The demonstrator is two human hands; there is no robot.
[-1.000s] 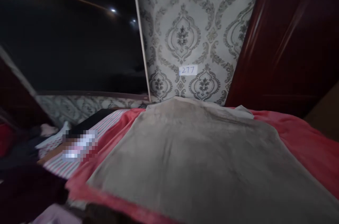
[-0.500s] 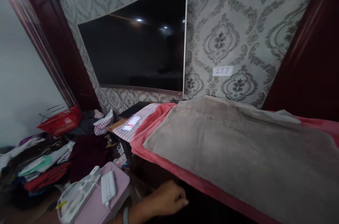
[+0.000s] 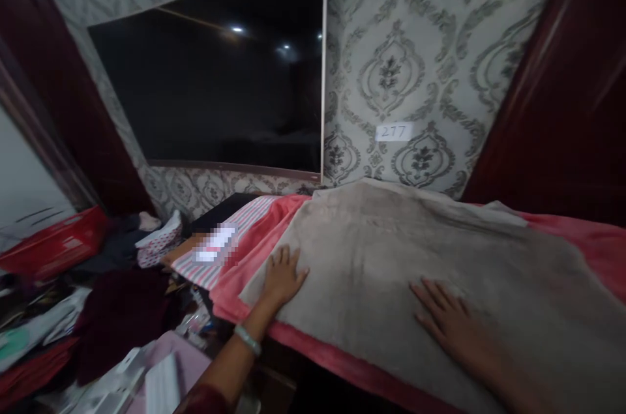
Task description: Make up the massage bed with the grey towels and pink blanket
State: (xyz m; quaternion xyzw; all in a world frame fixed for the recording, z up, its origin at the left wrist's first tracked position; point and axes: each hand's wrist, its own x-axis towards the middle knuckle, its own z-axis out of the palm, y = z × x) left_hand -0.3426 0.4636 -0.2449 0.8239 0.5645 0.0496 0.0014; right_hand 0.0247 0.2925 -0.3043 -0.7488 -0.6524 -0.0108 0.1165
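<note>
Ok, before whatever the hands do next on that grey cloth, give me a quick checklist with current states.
1. Left hand flat on the grey cloth, near its left edge: ok.
2. Right hand flat on the cloth, fingers spread: ok.
3. Nothing pinched or gripped by either hand: ok.
4. Cloth lies flat: not ok, faint creases show near the far edge.
5. Cloth sits fully on the pink blanket: ok on the sides in view; the near right corner is out of frame, cannot tell.
6. Striped cloth at the left stays apart from the grey one: ok.
</note>
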